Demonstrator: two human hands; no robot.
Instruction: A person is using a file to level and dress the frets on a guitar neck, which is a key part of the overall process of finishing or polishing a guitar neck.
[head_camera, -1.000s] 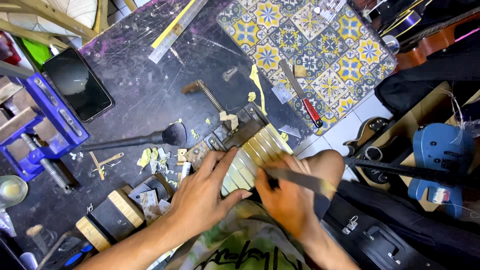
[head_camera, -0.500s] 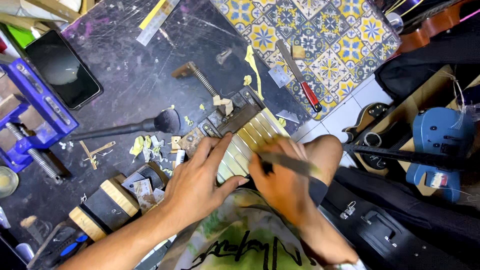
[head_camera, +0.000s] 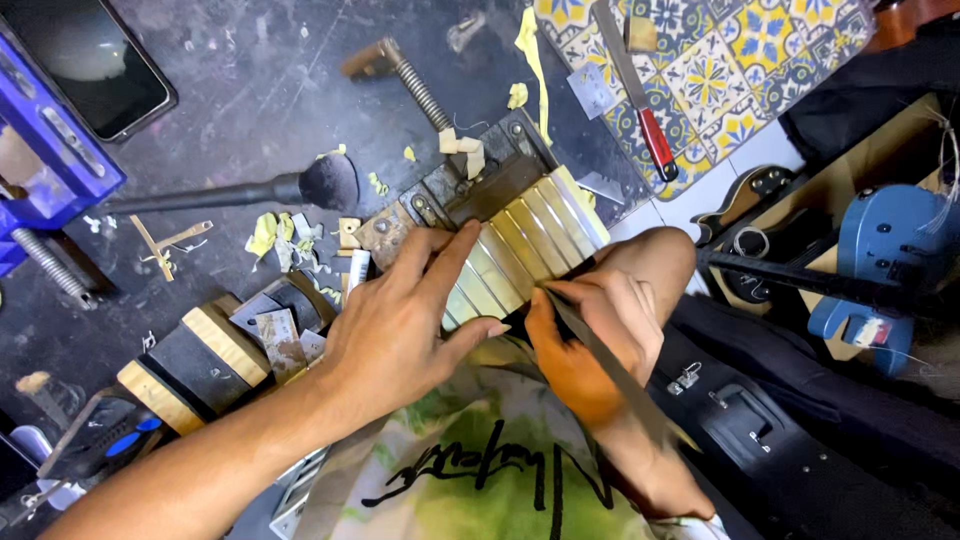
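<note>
Workbench top (head_camera: 250, 90): dark, scratched, spattered with pale flecks and scraps of yellow tape. Its right end is covered by a blue-and-yellow patterned tile sheet (head_camera: 740, 70); beyond the edge, white floor tiles and a black case (head_camera: 790, 440) lie below.

Guitar neck (head_camera: 520, 250): lies at the bench's near edge, angled from lower left to upper right. Fretboard strips between the frets are masked in pale yellowish tape; metal frets show as narrow bright lines. A dark metal clamp block (head_camera: 480, 185) sits across the far end of the neck.

Left hand (head_camera: 400, 320): fingers spread, palm down, pressed flat onto the neck; index finger reaches to the clamp block, thumb stretches right along the near edge.

Right hand (head_camera: 590, 340): closed around a slim dark file (head_camera: 600, 350), pinching it between thumb and fingers. File tip touches the near edge of the neck, just beside the left thumb; the handle runs back over the wrist.

Surroundings: black soft brush (head_camera: 250, 190) lies left of the neck, well clear. Wooden blocks with dark faces (head_camera: 210, 350) sit at lower left, near the left forearm. Blue vise (head_camera: 50, 150) and a phone (head_camera: 90, 60) at the far left. Red-handled blade (head_camera: 640, 110) rests on the tile sheet. Blue guitar body (head_camera: 890, 250) stands at right, apart from the bench. Left hand hides most of the neck's near portion.
</note>
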